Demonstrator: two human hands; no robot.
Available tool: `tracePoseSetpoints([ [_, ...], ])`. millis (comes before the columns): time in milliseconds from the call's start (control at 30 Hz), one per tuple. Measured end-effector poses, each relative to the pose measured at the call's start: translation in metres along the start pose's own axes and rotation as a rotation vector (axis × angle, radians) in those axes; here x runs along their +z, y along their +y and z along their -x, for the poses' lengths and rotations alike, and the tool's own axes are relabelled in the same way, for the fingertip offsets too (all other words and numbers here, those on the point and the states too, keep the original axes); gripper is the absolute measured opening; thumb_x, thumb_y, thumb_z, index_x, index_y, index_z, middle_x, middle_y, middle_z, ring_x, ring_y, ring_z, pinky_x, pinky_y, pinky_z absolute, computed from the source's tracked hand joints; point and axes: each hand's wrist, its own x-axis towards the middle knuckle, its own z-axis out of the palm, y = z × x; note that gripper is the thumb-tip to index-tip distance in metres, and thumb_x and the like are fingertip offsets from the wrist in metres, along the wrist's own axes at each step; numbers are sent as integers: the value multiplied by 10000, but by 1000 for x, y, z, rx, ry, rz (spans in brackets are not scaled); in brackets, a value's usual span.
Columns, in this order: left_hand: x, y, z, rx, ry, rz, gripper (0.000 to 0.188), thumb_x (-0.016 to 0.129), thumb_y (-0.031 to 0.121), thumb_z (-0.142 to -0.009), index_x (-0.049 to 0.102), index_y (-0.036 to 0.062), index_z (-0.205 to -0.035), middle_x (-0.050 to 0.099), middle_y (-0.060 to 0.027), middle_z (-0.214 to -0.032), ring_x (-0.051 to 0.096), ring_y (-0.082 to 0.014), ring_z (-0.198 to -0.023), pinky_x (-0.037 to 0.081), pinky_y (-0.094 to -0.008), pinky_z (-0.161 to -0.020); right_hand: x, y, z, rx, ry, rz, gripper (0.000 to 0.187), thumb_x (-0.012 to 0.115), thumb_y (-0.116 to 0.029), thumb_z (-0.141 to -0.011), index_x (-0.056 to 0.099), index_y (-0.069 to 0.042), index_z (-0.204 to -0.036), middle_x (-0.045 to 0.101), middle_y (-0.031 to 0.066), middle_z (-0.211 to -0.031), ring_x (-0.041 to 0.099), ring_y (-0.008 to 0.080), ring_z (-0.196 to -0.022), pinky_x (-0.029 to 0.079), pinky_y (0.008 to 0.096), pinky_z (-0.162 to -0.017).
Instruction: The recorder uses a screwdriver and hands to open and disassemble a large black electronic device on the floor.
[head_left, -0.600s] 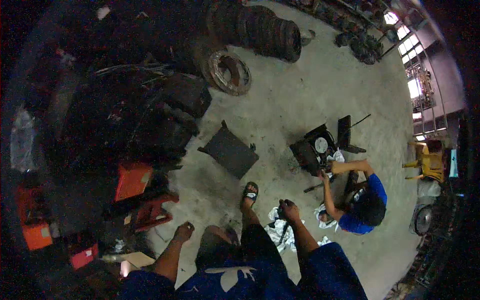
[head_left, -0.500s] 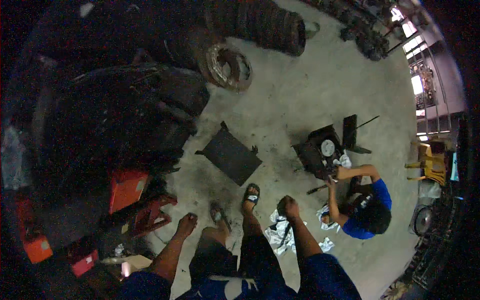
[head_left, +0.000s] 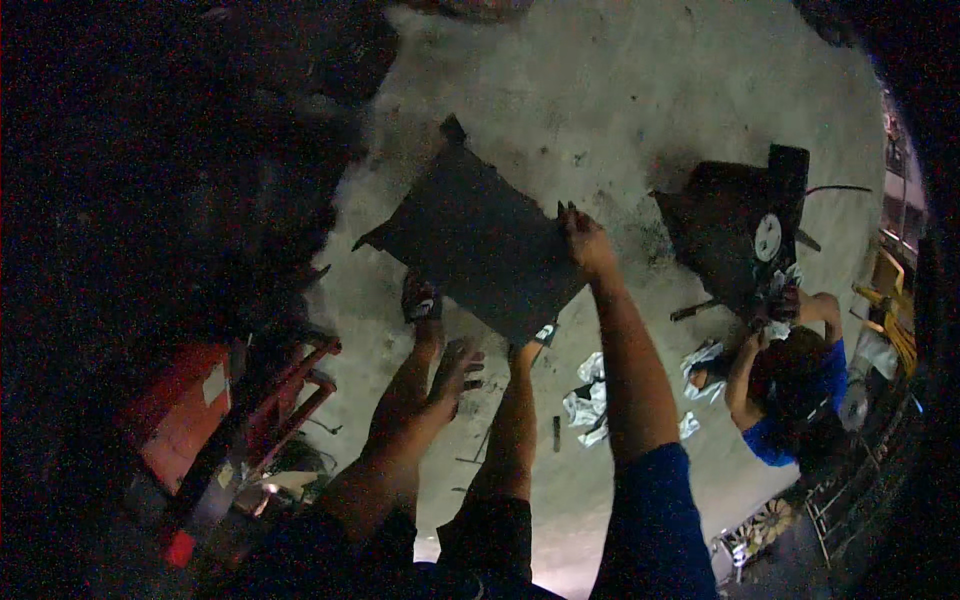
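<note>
A dark, flat rectangular panel (head_left: 490, 235) with small projections at its corners is in front of me, over my feet. My right hand (head_left: 592, 248) is closed at the panel's right corner, fingers around the projection there. My left hand (head_left: 455, 378) hangs below the panel's near edge, apart from it, with its fingers spread and nothing in them; it is slightly blurred. Part of my sandaled foot (head_left: 422, 305) shows at the panel's near left edge.
A person in a blue shirt (head_left: 840, 370) crouches at right, hands at a dark boxy object (head_left: 715, 225) with a round pale disc (head_left: 767, 238). Crumpled pale sheets (head_left: 588, 400) lie on the concrete floor (head_left: 600, 90). Red metal equipment (head_left: 185, 410) stands at left.
My view has come lower and closer to the panel. My right hand has reached forward onto the panel's corner. My left hand has moved forward and right, and its fingers have opened.
</note>
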Motion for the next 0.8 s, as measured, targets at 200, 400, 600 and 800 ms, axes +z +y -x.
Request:
tracePoseSetpoints([
  [200,38,-23,0,212,56,207,645,555,522,-873,389,97,-1330,517,-95,-1222,517,-249,-1085,438,-398,-872,-6,-25,9,286,-158,144,574,341,-513,-945,462,-110,-1335,571,228,-1198,542,397,-1118,431,444,-938],
  [400,31,-101,-122,202,444,-57,660,552,522,-872,423,28,-1290,496,-152,-1267,487,-298,-1140,394,-430,-946,-8,-32,0,238,-221,66,664,299,-575,-927,372,-113,-1398,559,261,-1198,557,419,-1083,438,465,-938],
  [600,-21,-140,-143,559,625,-211,561,598,477,-860,521,40,-1204,563,-126,-1171,523,-250,-1060,398,-371,-927,31,7,94,235,-204,68,775,445,-575,-887,236,-85,-1449,545,341,-1151,594,428,-1016,454,467,-903],
  [800,-52,-139,-110,623,571,-502,572,627,519,-819,599,-22,-999,617,-185,-1065,591,-295,-966,420,-373,-883,80,29,192,383,34,-337,988,646,-572,-783,199,28,-1427,413,310,-1340,547,403,-1117,426,418,-948],
])
